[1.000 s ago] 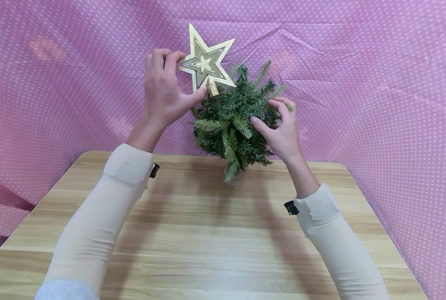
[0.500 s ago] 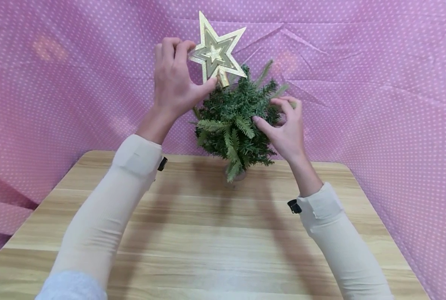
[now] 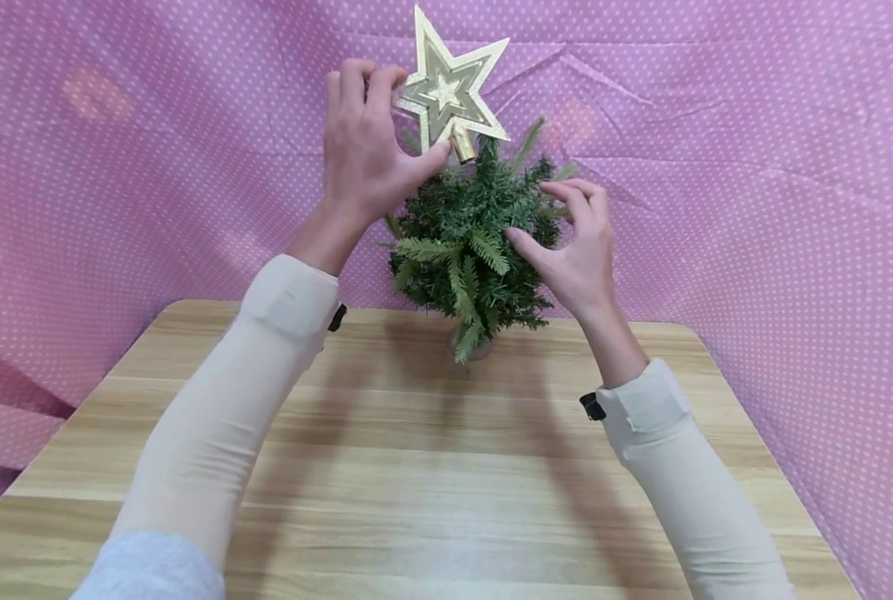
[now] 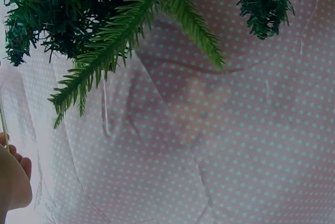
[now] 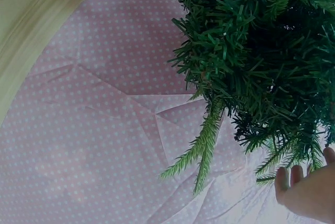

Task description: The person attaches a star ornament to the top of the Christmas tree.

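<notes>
A gold star tree topper (image 3: 446,93) with a short tube at its base is held by my left hand (image 3: 367,142), fingers on its left points and thumb beside the tube. Its tube is just left of the top of a small artificial Christmas tree (image 3: 484,225) in the head view; whether they touch I cannot tell. My right hand (image 3: 577,246) is at the tree's right side, fingers bent and spread from the thumb, the thumb tip against the needles. The right wrist view has these fingers (image 5: 296,174) beside the lower branches. Only part of the left hand (image 4: 14,179) appears in the left wrist view.
The tree stands on a round base (image 3: 479,348) near the back edge of a wooden table (image 3: 431,475). Pink dotted cloth (image 3: 716,167) hangs behind and at both sides. Lighter green sprigs (image 3: 464,287) stick out of the tree's front.
My left hand has moved up and to the right with the star, bringing its tube closer to the treetop. My right hand has shifted slightly right and up along the tree.
</notes>
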`<move>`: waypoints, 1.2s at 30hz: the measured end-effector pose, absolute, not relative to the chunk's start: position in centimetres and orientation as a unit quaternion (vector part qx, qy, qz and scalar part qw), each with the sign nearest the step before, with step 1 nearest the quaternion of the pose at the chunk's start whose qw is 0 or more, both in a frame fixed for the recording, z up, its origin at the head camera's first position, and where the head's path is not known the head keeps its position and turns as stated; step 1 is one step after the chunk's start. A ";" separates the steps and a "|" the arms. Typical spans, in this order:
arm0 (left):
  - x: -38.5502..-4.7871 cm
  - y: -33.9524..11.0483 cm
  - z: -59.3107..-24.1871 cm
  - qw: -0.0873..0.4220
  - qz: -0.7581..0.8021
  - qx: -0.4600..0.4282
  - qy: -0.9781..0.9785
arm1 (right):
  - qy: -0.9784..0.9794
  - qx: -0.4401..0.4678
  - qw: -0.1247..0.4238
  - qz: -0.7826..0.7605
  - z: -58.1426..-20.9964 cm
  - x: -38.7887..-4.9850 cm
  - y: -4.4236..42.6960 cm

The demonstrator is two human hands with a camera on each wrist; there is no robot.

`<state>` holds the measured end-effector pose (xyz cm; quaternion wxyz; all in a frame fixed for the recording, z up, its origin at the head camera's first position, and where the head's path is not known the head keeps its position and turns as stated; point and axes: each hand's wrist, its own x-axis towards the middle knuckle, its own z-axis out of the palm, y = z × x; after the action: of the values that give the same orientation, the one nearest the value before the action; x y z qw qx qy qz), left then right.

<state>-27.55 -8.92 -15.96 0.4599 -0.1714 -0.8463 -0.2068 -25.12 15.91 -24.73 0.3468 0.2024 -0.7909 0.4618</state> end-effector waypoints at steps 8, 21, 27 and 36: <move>-28.0 -8.1 -15.2 0.468 -0.214 -0.142 -0.846 | -0.798 0.211 0.333 0.456 -24.5 -25.2 16.1; -29.0 -7.0 -14.7 0.487 -0.197 -0.146 -0.838 | -0.799 0.208 0.373 0.422 -24.0 -25.4 16.4; -29.2 -6.6 -14.7 0.490 -0.203 -0.133 -0.837 | -0.794 0.234 0.372 0.420 -24.2 -25.7 16.5; -29.5 -6.1 -14.5 0.482 -0.210 -0.106 -0.844 | -0.795 0.272 0.367 0.400 -24.6 -25.9 17.0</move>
<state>-29.46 -6.09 -14.52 0.4818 -0.1060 -0.8440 -0.2103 -25.93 16.99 -24.57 0.3670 0.2715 -0.7948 0.3997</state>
